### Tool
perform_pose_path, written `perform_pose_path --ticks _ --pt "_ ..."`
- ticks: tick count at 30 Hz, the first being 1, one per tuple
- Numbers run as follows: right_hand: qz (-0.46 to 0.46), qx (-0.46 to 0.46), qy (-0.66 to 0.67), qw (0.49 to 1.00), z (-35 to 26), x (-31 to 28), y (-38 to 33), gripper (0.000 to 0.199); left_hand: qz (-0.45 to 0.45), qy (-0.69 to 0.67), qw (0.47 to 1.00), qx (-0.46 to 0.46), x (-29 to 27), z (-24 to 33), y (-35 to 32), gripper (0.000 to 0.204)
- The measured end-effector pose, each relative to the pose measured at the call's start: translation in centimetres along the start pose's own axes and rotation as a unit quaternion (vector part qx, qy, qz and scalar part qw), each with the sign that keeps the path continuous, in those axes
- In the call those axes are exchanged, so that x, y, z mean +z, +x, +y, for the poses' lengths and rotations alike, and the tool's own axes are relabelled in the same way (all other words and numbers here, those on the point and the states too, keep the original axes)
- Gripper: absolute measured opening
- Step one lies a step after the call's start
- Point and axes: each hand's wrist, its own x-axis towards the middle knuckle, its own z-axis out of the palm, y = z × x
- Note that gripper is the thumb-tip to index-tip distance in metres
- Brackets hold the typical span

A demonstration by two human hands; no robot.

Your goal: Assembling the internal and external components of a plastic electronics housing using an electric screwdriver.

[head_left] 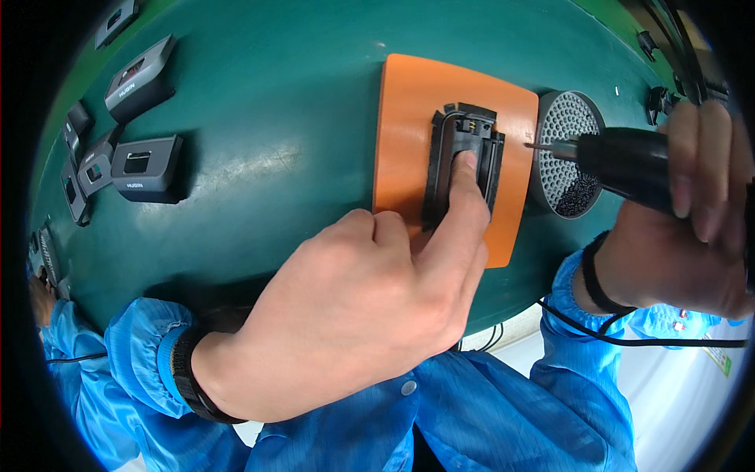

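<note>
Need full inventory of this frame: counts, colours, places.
Green tabletop: one, across the view
Boxy windowed housings: six, grey and black, left
Partly cut-off part: one, grey, left edge, unclear
Flat rectangular mat: one, orange, centre-right
Long plastic part: one, black, on mat
Round dimpled dish: one, grey, right of mat
Tiny pieces: many, black, in dish
Powered screwdriver: one, black, in right hand
Co-worker's hand: one, left edge
Wristbands: two, black, both wrists
Left hand: one, fingertip on plastic part
Right hand: one, right
</note>
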Motion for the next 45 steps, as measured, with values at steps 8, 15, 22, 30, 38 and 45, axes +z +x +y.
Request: perform_pose_path --ticks 8,15,22,30,38,45 --pt "-0.008 0.0 -0.021 1.0 2.0 0.5 -1.1 0.042 0.009 0.016 1.0 -0.003 0.5 0.1 0.0 0.009" --pt "-0.011 -0.001 -0.023 1.0 2.4 0.3 -1.3 0.042 0.022 0.003 1.0 -0.005 0.9 0.1 -0.1 0.007" --pt "-0.015 -0.002 -0.025 1.0 2.7 0.5 -1.3 0.042 0.03 0.017 0.999 -0.01 0.9 0.1 -0.1 0.006" --pt "-0.021 -0.006 -0.015 1.0 2.7 0.7 -1.4 0.042 0.021 0.014 1.0 -0.008 0.7 0.1 0.0 0.007" --pt "-0.029 -0.006 -0.003 1.0 2.8 1.0 -1.3 0.043 0.025 0.011 1.0 -0.012 0.7 0.1 -0.2 0.009" --pt "-0.033 -0.007 0.005 0.999 2.9 1.0 -1.3 0.043 0.034 0.005 0.999 -0.003 0.9 0.0 -0.1 0.01"
